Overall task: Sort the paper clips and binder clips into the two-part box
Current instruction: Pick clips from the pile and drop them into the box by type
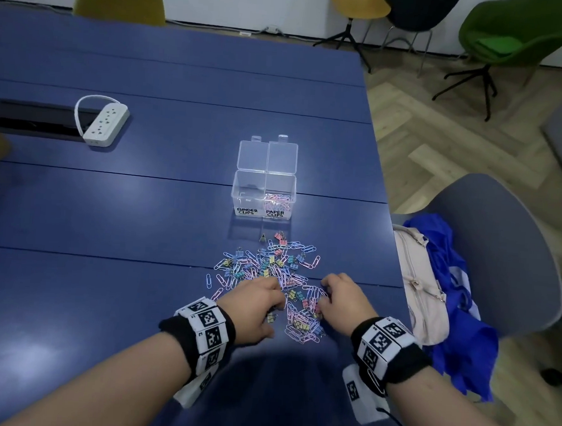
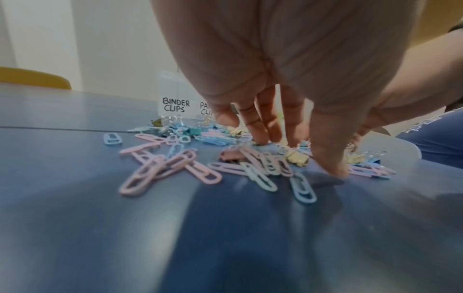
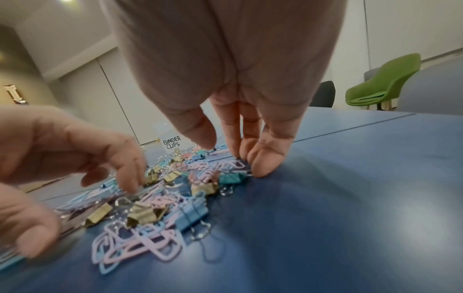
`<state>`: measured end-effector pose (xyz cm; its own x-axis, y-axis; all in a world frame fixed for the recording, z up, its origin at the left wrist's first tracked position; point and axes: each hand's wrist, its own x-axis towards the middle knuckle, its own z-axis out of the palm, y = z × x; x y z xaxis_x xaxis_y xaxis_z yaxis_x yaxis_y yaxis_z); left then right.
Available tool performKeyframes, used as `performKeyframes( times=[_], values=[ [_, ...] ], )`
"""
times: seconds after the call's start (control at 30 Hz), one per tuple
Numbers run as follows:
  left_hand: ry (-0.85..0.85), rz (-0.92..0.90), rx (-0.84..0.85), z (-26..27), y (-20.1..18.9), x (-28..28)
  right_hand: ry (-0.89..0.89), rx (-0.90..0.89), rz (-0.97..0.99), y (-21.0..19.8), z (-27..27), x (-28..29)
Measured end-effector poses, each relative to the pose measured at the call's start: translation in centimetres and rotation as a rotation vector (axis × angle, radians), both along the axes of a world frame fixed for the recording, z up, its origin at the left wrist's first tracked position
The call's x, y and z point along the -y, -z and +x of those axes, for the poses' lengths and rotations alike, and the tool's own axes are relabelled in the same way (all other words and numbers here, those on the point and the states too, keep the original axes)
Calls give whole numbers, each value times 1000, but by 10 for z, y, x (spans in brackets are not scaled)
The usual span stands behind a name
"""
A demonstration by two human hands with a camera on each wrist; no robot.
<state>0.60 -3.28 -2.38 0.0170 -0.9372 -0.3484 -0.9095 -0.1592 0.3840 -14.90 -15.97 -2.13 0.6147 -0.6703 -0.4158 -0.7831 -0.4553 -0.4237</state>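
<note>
Both hands are picking through the pile of clips [image 1: 268, 278] on the blue table [image 1: 106, 217], at 6 o'clock from the box [image 1: 264, 191]. Next comes pinching one kind and carrying it to its labelled half. The left hand [image 1: 256, 306] and right hand [image 1: 343, 300] are reaching down, fingers extended, fingertips touching clips, gripping nothing.

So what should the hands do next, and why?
Probably pinch one binder clip from the pile and carry it to the Binder Clips side, which looks empty. Both hands, left and right, have fingertips down in the clips but no clear grip.
</note>
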Motion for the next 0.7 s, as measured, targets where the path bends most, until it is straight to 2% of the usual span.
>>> performKeyframes(
  times=[0.1, 0.2, 0.4, 0.57, 0.7],
  values=[
    [21, -46, 33, -16, 0, 9, -50, -74, -55, 2, 10, -1],
    [39, -18, 48, -25, 3, 18, -79, -119, -86, 4, 16, -1],
    [21, 7, 27, -25, 3, 23, -96, -72, -119, 8, 25, -1],
    [-55, 19, -54, -26, 6, 25, -81, -47, -93, 10, 27, 1],
    [-24, 6, -27, -24, 5, 28, -36, 9, -70, 13, 26, -1]
  ],
)
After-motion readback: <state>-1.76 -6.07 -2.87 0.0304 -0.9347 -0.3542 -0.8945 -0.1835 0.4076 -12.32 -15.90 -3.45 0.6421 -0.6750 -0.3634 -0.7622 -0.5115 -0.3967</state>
